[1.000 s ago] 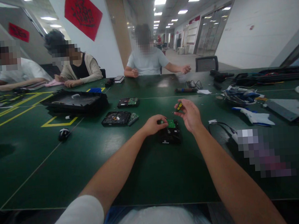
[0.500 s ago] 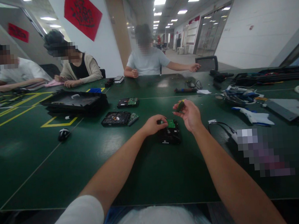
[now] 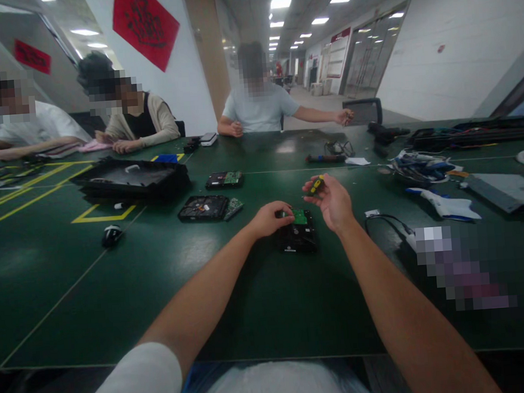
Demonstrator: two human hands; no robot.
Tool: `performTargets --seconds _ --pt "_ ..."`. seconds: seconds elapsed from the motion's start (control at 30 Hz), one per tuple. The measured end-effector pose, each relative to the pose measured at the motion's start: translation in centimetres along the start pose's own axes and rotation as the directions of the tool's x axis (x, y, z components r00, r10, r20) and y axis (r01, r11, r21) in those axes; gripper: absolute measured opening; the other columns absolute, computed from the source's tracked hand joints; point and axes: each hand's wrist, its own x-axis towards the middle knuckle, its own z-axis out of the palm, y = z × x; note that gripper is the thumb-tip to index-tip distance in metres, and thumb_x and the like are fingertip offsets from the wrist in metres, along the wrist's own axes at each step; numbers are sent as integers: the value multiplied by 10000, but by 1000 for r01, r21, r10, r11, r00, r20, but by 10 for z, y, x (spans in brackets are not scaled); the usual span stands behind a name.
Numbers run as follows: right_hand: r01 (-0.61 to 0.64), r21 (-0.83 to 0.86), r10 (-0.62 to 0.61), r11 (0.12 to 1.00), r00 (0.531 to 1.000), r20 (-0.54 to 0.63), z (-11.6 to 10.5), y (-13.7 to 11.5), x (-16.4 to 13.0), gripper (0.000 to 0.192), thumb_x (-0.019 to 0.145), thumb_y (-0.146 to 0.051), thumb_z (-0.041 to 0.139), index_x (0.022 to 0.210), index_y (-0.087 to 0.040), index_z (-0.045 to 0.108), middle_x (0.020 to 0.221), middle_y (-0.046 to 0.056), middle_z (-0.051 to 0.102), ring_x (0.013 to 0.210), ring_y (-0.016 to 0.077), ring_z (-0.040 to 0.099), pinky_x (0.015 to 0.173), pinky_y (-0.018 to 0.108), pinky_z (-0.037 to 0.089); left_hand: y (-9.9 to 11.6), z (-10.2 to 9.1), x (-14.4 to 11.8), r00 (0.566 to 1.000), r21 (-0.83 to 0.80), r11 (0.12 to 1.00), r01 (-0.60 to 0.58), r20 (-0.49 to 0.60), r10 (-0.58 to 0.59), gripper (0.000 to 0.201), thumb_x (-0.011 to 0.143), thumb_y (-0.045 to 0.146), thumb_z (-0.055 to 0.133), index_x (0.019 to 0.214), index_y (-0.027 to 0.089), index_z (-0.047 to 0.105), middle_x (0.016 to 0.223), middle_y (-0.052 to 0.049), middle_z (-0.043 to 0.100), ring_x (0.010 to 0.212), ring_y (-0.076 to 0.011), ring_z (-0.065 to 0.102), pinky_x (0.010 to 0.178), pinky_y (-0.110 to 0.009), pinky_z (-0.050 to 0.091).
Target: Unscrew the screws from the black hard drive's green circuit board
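Note:
A black hard drive (image 3: 299,234) with a green circuit board lies on the dark green table (image 3: 160,275) in front of me. My left hand (image 3: 269,219) rests on its left far corner and holds it down. My right hand (image 3: 330,199) hovers just right of and above the drive, fingers closed on a small yellow-and-black screwdriver (image 3: 315,185). The tool's tip is hidden by my fingers.
Two more opened drives (image 3: 203,207) (image 3: 224,179) lie farther left, with a black tray (image 3: 130,179) and a mouse (image 3: 111,234). Cables (image 3: 417,167) and a white glove (image 3: 446,206) lie to the right. Three other people sit along the far edge.
My right hand has lifted slightly and turned the screwdriver in its fingers. My left hand stays on the drive. The person opposite has stretched an arm farther right.

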Motion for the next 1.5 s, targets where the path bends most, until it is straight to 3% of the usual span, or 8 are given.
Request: performTargets --seconds 0.2,0.47,0.7,1.0,1.17,1.3,1.5 --pt "17 -21 -17 1000 1000 -6 -1 0 0 348 833 -567 725 1012 -269 722 913 4 712 871 171 701 662 278 609 0 0 0 1000 -13 1000 -21 -8 21 156 836 340 774 941 225 773 1186 -70 722 1148 -239 662 1108 -426 440" --pt "19 -12 -20 1000 999 -46 1 0 1 327 766 -516 819 876 -244 676 884 0 700 866 170 687 627 261 596 2 -1 0 1000 -4 1000 -3 3 3 151 838 345 774 938 231 775 1202 -70 716 1148 -244 660 1111 -440 438" --pt "-21 49 21 999 1000 -8 -3 0 1 368 859 -594 692 975 -248 734 887 17 703 872 173 689 669 284 614 2 0 0 1000 -18 1000 -9 -1 9 145 837 338 775 933 230 774 1189 -69 722 1145 -241 663 1111 -434 440" --pt "12 -6 -13 1000 999 -31 2 -1 -1 324 778 -519 818 883 -241 688 903 1 708 854 162 683 619 251 596 2 0 0 1000 -4 1000 -14 -3 14 158 845 345 767 942 220 769 1190 -70 720 1135 -237 666 1100 -419 446" --pt "-9 32 10 999 999 -36 0 1 1 381 813 -604 752 940 -254 671 909 13 729 844 188 716 638 301 621 2 0 0 1000 -20 1000 -22 -1 22 160 839 343 772 942 221 767 1176 -67 724 1138 -237 666 1098 -408 449" --pt "4 -11 -4 1000 1000 -29 0 -1 0 367 804 -574 767 1020 -282 716 899 -5 705 858 166 696 619 257 607 1 0 0 1000 -21 999 -31 -7 30 153 840 340 770 935 218 768 1181 -68 722 1134 -237 668 1098 -411 448" --pt "30 -45 -32 999 998 -47 2 -2 -1 310 769 -504 825 901 -247 714 913 0 708 860 154 682 625 237 595 0 0 0 1000 -2 1000 -22 -6 22 155 842 337 771 944 220 767 1191 -69 719 1140 -238 663 1101 -416 445"
